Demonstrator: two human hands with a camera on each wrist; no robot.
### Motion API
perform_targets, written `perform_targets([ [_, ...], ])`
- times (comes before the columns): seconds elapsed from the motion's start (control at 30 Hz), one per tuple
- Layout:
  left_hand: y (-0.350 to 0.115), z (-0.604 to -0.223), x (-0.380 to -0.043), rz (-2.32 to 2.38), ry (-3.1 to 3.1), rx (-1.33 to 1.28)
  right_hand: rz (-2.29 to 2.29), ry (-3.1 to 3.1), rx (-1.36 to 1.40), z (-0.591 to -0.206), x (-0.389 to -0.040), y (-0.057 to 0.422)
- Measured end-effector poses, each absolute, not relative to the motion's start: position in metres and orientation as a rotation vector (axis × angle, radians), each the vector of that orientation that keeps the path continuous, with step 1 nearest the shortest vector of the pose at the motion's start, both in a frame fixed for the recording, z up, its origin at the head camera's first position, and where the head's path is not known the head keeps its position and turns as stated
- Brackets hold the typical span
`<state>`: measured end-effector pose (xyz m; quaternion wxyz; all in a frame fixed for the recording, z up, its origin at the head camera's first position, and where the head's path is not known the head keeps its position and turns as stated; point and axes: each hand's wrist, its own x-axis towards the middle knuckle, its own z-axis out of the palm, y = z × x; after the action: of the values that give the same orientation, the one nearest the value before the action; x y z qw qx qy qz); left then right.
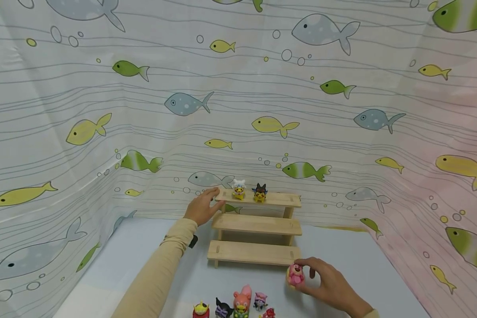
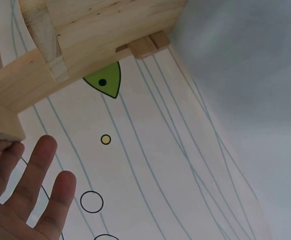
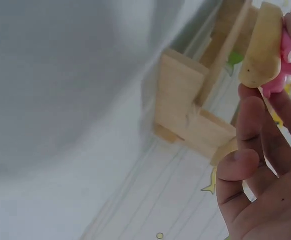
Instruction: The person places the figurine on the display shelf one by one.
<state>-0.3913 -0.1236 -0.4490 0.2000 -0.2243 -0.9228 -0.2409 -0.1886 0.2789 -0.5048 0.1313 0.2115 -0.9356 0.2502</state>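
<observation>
A three-step wooden display stand [image 1: 256, 224] stands against the back sheet. My left hand [image 1: 202, 207] holds the left end of its top step; in the left wrist view, the other fingers [image 2: 63, 192] spread out below the board end. Near the right end of the bottom step, my right hand [image 1: 331, 282] pinches a pink bear figurine [image 1: 296, 274] between thumb and fingers. The figurine's pale yellow back [image 3: 261, 47] faces the right wrist view. On the top step sit a white-capped yellow figurine [image 1: 239, 191] and a dark-eared yellow figurine [image 1: 260, 194].
Several figurines stand at the front: a red and yellow one [image 1: 201, 310], a black and purple one [image 1: 224, 309], a tall pink one [image 1: 242, 301], a small pink and grey one [image 1: 260, 300] and a red one [image 1: 268, 313]. A fish-patterned sheet [image 1: 238, 88] surrounds the white table [image 1: 143, 247].
</observation>
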Motion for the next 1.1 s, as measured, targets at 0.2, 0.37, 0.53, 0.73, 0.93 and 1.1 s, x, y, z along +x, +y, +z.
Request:
perform_targets([
  [0.2, -0.124, -0.452, -0.392, -0.679, -2.584, -0.621, 0.685, -2.608, 0.645, -0.494, -0.201, 0.278],
  [0.37, -0.123, -0.450, -0.391, -0.684, -2.584, -0.622, 0.694, -2.581, 0.659, -0.483, -0.213, 0.276],
  [0.53, -0.123, -0.446, -0.389, -0.687, -2.590, -0.620, 0.714, -2.583, 0.655, -0.470, -0.227, 0.272],
  [0.73, -0.123, -0.446, -0.388, -0.689, -2.593, -0.615, 0.699, -2.557, 0.659, -0.457, -0.243, 0.265],
  [0.93, -0.122, -0.446, -0.388, -0.682, -2.599, -0.616, 0.702, -2.530, 0.715, -0.443, -0.260, 0.259],
  [1.1, -0.122, -0.446, -0.388, -0.676, -2.586, -0.610, 0.720, -2.520, 0.754, -0.426, -0.278, 0.254],
])
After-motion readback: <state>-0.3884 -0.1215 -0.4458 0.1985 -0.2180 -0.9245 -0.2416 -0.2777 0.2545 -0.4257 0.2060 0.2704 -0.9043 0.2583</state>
